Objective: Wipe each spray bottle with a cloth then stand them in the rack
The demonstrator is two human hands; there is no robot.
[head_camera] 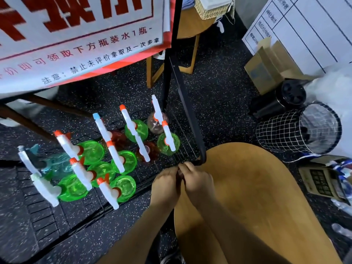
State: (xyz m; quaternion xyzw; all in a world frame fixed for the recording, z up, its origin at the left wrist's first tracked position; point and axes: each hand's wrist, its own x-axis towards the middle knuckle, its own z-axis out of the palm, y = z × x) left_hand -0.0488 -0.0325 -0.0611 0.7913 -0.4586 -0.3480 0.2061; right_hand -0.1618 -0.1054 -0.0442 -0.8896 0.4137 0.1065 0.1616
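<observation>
Spray bottles stand in the wire rack (182, 149) on the floor.
Green spray bottles (123, 185), red ones and a teal one fill it upright; left hand (165, 182) and right hand (198, 180) meet at its corner, fingers curled, pinching something unidentifiable.

Viewpoint: head-worn, wide-angle
Direction: steeply down at floor (219, 96)
Nearness: hands (182, 180) close below; rack (182, 155) just beyond
Other views: single view only
</observation>
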